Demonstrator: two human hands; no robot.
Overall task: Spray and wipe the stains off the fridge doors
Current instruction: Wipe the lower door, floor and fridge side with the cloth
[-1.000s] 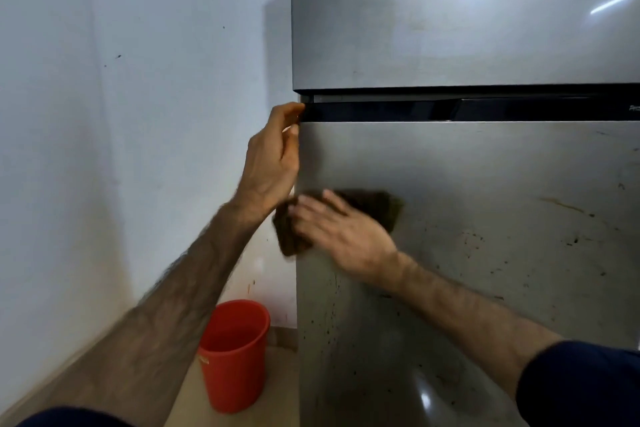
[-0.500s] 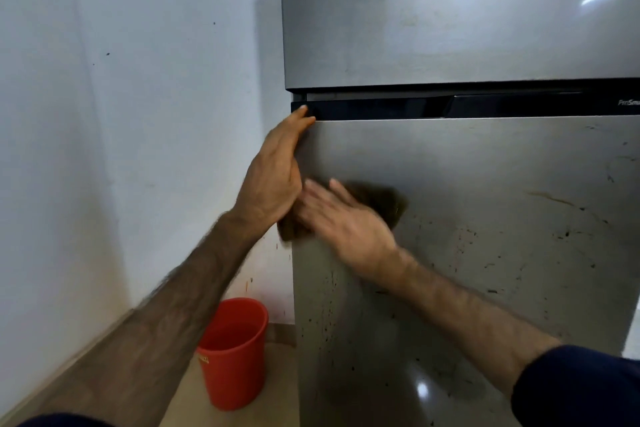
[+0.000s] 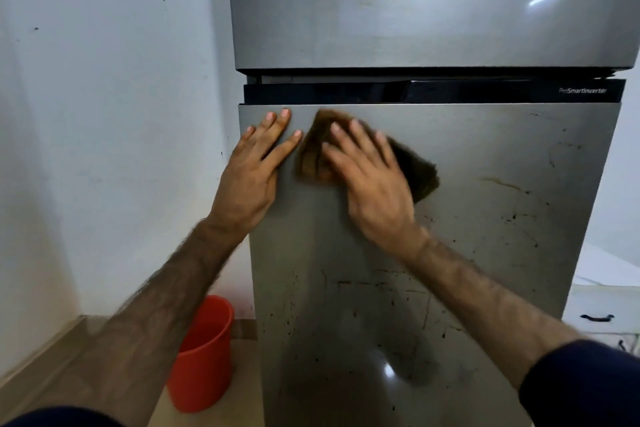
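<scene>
My right hand [image 3: 372, 180] lies flat with fingers straight, pressing the brown folded cloth [image 3: 420, 173] on the grey steel lower fridge door [image 3: 467, 253] near its top edge. My left hand [image 3: 254, 170] rests flat at nine o'clock by the door's left edge. Dark stains [image 3: 367, 284] spread at six o'clock. The cloth is blurred.

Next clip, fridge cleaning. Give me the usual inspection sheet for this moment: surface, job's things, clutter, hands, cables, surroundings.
Surface: lower fridge door carries dark specks, streaks and a brownish smear at right; upper fridge door looks far cleaner, with light glare.
Job's things: brown cloth flat against the lower door near its top; no spray bottle seen.
Clutter: red bucket on the floor left of the fridge.
Hands: left hand flat on the door's upper left corner, fingers straight; right hand presses the cloth, motion-blurred.
Cables: nothing seen.
Surroundings: white wall at left; white drawer unit with dark handle at right.
</scene>
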